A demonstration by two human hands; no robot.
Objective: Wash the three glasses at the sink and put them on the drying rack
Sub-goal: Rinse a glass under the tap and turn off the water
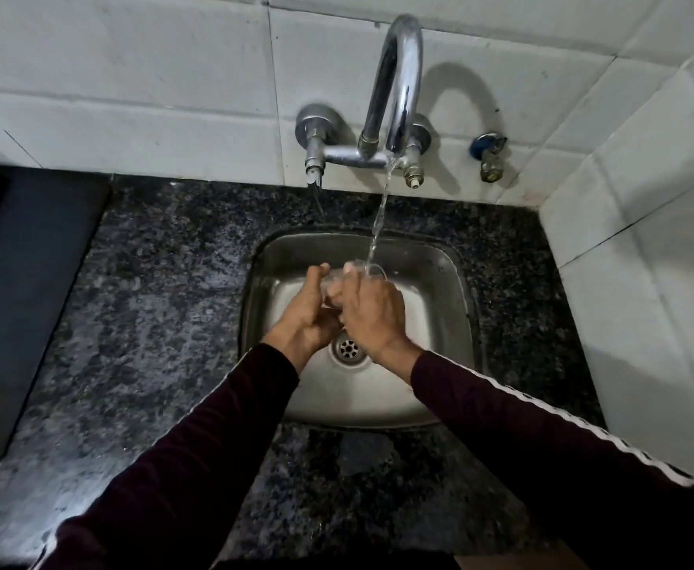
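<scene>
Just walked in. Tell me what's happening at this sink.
A person is rinsing a clear glass under the running faucet. Both hands hold it over the steel sink: the left hand grips it from the left side, and the right hand wraps around it from the right. The water stream falls onto the glass near its rim. No other glasses or drying rack are in view.

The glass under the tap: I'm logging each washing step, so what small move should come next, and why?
Probably turn the glass between the fingers so the stream reaches the rest of it. Both the left hand and right hand grip it over the sink, and water strikes only near its rim. No rack is in view.
</scene>
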